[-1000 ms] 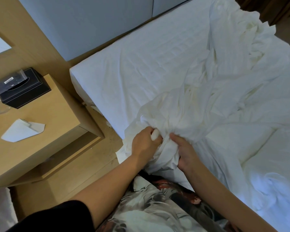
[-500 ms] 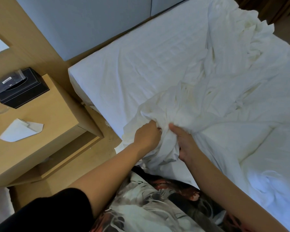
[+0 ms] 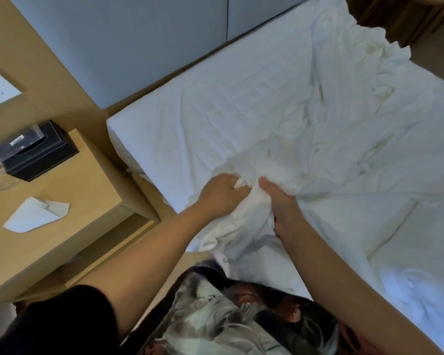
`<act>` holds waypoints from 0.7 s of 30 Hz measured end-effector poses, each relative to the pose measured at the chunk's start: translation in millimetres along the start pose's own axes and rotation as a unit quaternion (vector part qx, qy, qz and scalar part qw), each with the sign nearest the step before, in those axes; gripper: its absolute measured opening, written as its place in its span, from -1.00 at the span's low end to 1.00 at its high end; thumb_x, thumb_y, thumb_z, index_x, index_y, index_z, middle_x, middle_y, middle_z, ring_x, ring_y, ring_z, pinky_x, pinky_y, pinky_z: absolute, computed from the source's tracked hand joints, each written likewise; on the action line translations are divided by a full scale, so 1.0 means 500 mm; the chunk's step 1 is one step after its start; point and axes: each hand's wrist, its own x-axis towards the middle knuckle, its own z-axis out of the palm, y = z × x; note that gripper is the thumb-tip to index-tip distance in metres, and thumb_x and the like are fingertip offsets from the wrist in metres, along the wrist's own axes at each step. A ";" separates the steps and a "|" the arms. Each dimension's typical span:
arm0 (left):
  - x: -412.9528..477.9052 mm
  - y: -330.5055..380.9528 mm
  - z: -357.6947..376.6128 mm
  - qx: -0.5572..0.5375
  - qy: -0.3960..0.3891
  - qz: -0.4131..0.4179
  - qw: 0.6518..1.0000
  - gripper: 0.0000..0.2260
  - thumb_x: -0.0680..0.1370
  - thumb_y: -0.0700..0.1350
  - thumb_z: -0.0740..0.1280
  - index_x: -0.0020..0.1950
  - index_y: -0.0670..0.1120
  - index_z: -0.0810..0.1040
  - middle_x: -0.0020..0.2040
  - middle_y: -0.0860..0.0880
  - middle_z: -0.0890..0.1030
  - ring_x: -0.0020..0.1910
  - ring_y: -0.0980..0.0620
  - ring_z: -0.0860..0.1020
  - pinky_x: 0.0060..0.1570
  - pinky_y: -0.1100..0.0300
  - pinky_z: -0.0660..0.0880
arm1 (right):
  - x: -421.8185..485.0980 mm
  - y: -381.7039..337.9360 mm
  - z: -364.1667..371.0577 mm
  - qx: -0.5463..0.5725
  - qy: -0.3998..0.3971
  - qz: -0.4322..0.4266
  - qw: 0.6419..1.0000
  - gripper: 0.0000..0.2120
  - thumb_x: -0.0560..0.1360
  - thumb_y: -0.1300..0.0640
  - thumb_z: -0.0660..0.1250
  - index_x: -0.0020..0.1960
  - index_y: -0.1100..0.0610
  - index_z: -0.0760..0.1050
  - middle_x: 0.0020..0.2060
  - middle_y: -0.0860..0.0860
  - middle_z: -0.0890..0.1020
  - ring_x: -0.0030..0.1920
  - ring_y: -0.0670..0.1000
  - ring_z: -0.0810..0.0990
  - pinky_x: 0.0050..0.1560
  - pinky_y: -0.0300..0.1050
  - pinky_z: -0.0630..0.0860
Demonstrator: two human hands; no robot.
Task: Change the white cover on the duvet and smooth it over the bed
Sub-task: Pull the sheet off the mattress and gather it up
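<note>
Evidently soft, light and limp, the white cover [image 3: 244,224] bunched at centre frame; left grip [image 3: 219,194] and right grip [image 3: 282,211] each clamped a fistful, though a hem would likely hold better.

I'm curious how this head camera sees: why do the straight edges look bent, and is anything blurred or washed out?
Head view: the wide-angle lens bows the bed and nightstand edges; dim, bluish light flattens folds of the white cover; the left hand and right hand gripping it look sharp.
</note>
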 end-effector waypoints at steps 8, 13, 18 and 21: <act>0.038 0.197 -0.161 -0.292 0.143 -0.023 0.945 -0.81 0.42 -0.20 0.38 -0.38 -0.09 0.46 -0.57 0.05 0.44 -0.63 0.12 0.40 -0.58 0.39 0.30 | -0.063 -0.107 0.044 -0.068 0.089 -0.190 0.975 -0.80 0.44 0.29 0.40 0.04 0.14 0.58 -0.04 -0.04 0.65 0.07 0.01 0.60 0.09 -0.17 0.49; 0.051 0.151 -0.167 -0.367 0.168 -0.128 0.906 -0.95 0.40 -0.18 0.39 -0.18 -0.12 0.56 -0.25 -0.08 0.56 -0.28 -0.05 0.52 -0.24 0.15 0.44 | -0.074 0.013 -0.107 -0.148 0.228 -0.158 0.949 -0.80 0.45 0.29 0.37 0.07 0.23 0.54 -0.13 0.03 0.56 -0.05 0.05 0.52 -0.14 -0.15 0.45; 0.048 0.141 -0.160 -0.316 0.134 -0.097 0.934 -0.80 0.29 -0.07 0.39 -0.14 -0.10 0.57 -0.25 -0.04 0.56 -0.30 0.00 0.50 -0.29 0.20 0.39 | -0.057 0.025 -0.125 -0.095 0.220 -0.141 0.961 -0.86 0.43 0.27 0.40 -0.02 0.15 0.58 -0.10 0.03 0.64 -0.14 -0.01 0.59 -0.10 -0.15 0.52; 0.050 0.148 -0.150 -0.286 0.105 -0.093 0.948 -0.88 0.39 -0.11 0.38 -0.12 -0.12 0.56 -0.32 -0.03 0.55 -0.37 0.01 0.49 -0.41 0.31 0.39 | -0.043 0.025 -0.105 -0.040 0.203 -0.142 0.968 -0.85 0.43 0.31 0.41 -0.02 0.16 0.56 -0.07 0.03 0.64 -0.06 0.04 0.59 0.00 -0.10 0.51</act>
